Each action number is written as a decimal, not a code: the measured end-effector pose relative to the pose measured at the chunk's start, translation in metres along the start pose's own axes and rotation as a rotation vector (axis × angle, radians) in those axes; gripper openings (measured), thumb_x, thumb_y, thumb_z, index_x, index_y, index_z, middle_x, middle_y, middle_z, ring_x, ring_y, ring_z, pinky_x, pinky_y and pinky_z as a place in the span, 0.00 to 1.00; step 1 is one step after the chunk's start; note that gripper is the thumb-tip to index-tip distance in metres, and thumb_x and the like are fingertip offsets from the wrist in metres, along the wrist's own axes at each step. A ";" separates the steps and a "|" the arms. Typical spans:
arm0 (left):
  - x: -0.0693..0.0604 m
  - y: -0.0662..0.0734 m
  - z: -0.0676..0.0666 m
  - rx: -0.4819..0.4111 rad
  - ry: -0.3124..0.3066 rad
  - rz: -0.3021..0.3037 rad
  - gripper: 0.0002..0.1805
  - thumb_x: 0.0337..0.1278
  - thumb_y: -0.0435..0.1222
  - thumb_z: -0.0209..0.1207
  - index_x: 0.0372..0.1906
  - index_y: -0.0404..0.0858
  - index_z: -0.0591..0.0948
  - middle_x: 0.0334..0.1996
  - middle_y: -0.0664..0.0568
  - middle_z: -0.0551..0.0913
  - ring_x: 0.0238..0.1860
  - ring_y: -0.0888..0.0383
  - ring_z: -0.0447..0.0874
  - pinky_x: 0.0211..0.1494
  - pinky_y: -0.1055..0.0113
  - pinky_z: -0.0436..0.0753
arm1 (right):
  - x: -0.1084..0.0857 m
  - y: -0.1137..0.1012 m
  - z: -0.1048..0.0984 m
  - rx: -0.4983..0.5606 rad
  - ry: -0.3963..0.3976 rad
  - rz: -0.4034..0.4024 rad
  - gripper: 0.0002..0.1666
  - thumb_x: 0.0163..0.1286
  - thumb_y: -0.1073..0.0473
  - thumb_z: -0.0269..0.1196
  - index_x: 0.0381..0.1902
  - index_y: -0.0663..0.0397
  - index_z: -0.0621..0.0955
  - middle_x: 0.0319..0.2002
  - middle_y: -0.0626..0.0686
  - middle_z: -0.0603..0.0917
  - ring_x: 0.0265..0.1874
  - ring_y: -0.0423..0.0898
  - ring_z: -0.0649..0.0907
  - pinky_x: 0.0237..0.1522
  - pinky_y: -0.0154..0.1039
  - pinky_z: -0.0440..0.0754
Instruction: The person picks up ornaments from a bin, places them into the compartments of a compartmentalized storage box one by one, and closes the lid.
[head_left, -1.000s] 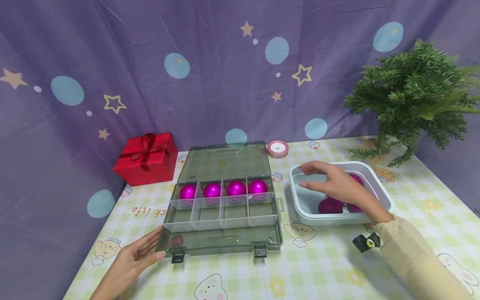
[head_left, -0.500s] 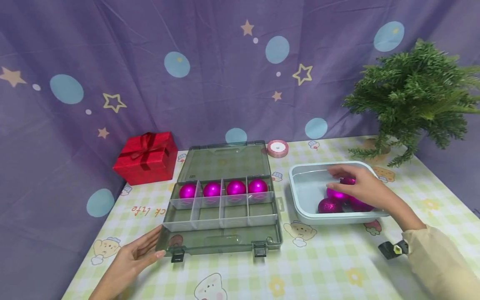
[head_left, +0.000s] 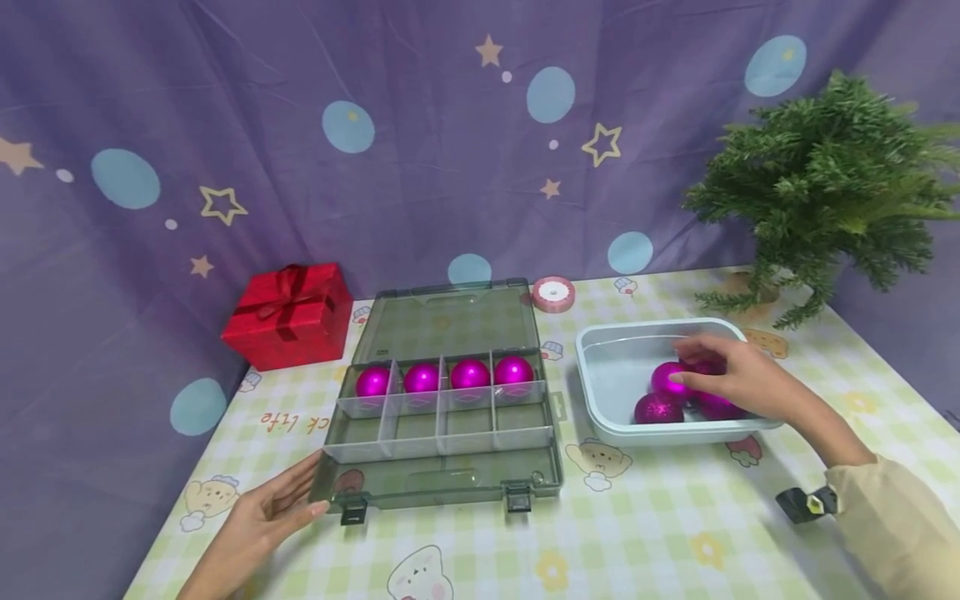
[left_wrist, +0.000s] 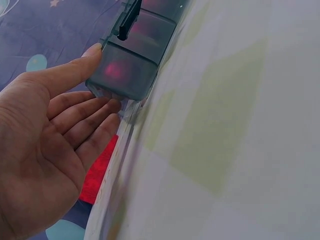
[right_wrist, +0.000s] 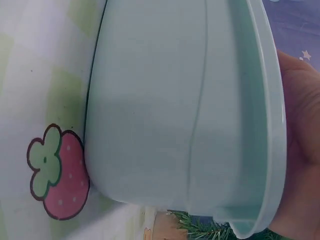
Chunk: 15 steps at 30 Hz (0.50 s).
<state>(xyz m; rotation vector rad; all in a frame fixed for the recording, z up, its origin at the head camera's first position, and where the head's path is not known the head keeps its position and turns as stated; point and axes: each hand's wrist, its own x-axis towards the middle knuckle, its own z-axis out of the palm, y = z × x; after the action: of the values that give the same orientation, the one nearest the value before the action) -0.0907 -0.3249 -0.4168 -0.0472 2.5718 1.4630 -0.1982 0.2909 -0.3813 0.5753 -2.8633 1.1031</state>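
A smoky green divided organizer box [head_left: 420, 479] lies with its lid folded back. Several shiny magenta baubles [head_left: 469, 375] fill its back row, one per compartment; the compartments in front hold none. My left hand [head_left: 258, 517] touches the box's front left corner, thumb at the front, fingers relaxed along the side [left_wrist: 55, 135]. My right hand [head_left: 738, 379] reaches into a pale blue tub [head_left: 588, 392], fingers slightly bent above several baubles. Its thumb overlaps a shiny bauble [head_left: 664, 375]; a glittery bauble [head_left: 658, 409] sits in front. In the right wrist view the tub wall [right_wrist: 150, 100] hides the fingers.
A red gift box [head_left: 288, 321] stands at the back left. Behind the organizer lies a pink ribbon roll [head_left: 553, 294]. A small artificial pine tree [head_left: 817, 183] rises behind the tub, its branches spreading over the right side. A purple curtain [head_left: 420, 200] closes off the back.
My right hand has moved right inside the tub, from its left part to over the baubles. The left hand and the organizer box stay in place.
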 end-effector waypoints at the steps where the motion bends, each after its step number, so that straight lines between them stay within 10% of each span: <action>1: 0.000 0.000 0.000 -0.003 -0.002 -0.006 0.43 0.67 0.45 0.69 0.79 0.32 0.64 0.75 0.39 0.66 0.73 0.42 0.63 0.60 0.80 0.74 | 0.000 0.000 0.000 -0.003 -0.003 0.003 0.29 0.71 0.55 0.72 0.63 0.65 0.80 0.54 0.60 0.86 0.53 0.58 0.85 0.52 0.34 0.82; 15: -0.001 0.001 0.000 -0.027 0.000 -0.017 0.44 0.66 0.45 0.69 0.79 0.32 0.64 0.76 0.40 0.65 0.73 0.45 0.62 0.60 0.80 0.74 | 0.001 0.000 0.003 -0.068 -0.048 -0.002 0.26 0.69 0.55 0.73 0.57 0.67 0.82 0.47 0.56 0.87 0.45 0.52 0.86 0.46 0.42 0.87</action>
<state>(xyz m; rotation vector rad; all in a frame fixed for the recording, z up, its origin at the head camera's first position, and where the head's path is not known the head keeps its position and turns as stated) -0.0901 -0.3243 -0.4159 -0.0718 2.5454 1.4911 -0.1990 0.2882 -0.3831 0.6084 -2.9271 1.0003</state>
